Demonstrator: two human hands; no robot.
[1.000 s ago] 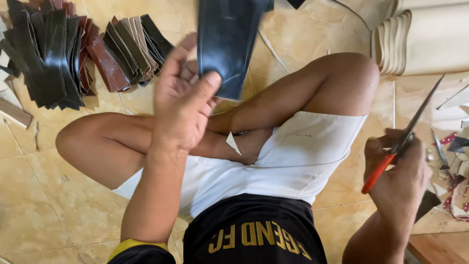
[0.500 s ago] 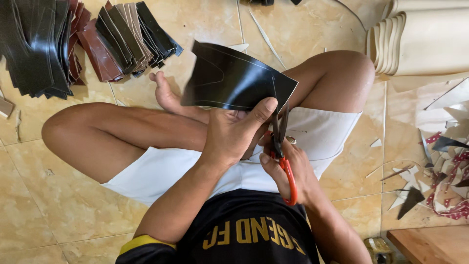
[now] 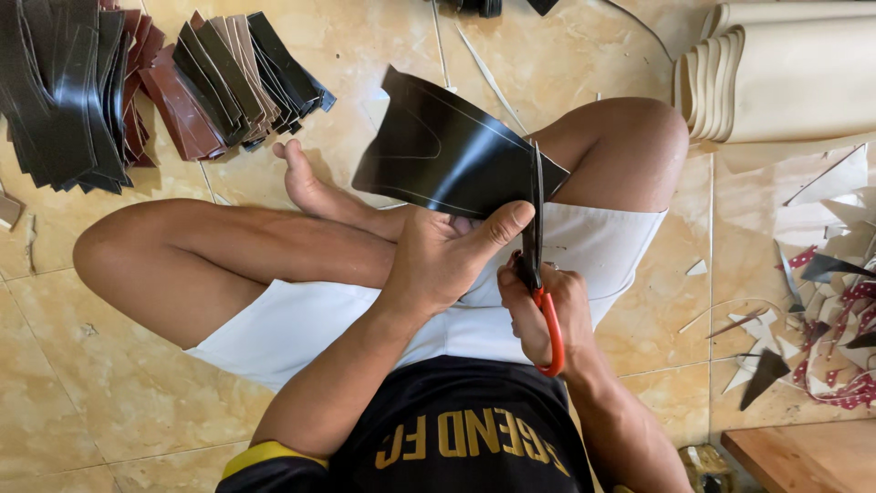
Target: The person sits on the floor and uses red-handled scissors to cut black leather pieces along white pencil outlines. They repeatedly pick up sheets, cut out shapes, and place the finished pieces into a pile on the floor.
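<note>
A black leather sheet [image 3: 438,155], faintly marked with curved pattern lines, is held up over the person's crossed legs, tilted so that its far corner points toward the top of the view. The left hand [image 3: 443,260] grips its near edge from below, fingers closed under the sheet and the thumb stretched out along the edge toward the right. Just beside that thumb, the blades of the red-handled scissors [image 3: 538,274] stand almost upright and bite into the sheet's right edge. The right hand [image 3: 547,315] is closed around the red handles, directly below the sheet and touching the left hand (how far the blades are parted cannot be told from here).

The person sits cross-legged on a tan tiled floor [image 3: 82,402], wearing white shorts and a black shirt. At upper left lie fanned stacks of cut black pieces [image 3: 64,100] and brown pieces [image 3: 187,100], well apart from the hands. At upper right sits a stack of cream-coloured sheets [image 3: 785,73]. At the right edge a heap of offcuts [image 3: 821,301] is scattered, pale, dark and red-patterned, near a wooden board [image 3: 803,456].
</note>
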